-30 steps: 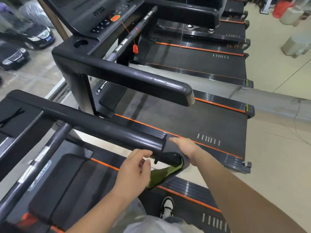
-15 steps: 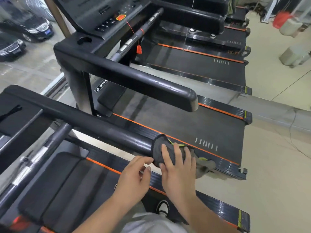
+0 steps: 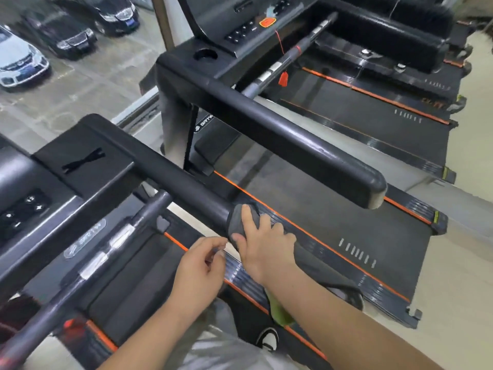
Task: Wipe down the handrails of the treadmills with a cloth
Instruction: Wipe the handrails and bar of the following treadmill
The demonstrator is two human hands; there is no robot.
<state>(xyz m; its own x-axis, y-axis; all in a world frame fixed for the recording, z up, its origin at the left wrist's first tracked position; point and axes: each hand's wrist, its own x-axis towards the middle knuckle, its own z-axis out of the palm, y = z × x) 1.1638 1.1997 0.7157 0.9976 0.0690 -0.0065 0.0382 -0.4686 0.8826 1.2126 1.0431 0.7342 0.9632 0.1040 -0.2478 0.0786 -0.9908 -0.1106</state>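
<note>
Since prev. frame, R hand [image 3: 264,244] w/ grey cloth [image 3: 240,222] has slid up the near handrail [image 3: 181,182], away from its end. Fingers curl over cloth, wrapping it round rail. L hand [image 3: 200,265] just beside, fingers loosely curled, holding nothing.

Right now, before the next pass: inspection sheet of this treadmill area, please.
Surface: near handrail, black, partly under the cloth.
Job's things: grey cloth wrapped over the near handrail, a green part hanging below; next treadmill's handrail, no hand on it.
Clutter: black X-shaped item on the near console.
Grips: right hand grips the cloth round the rail; left hand beside it, loosely curled, holding nothing.
Cables: red safety cord and clip hanging from the next console.
Surroundings: parked cars beyond the window; pale floor.
</note>
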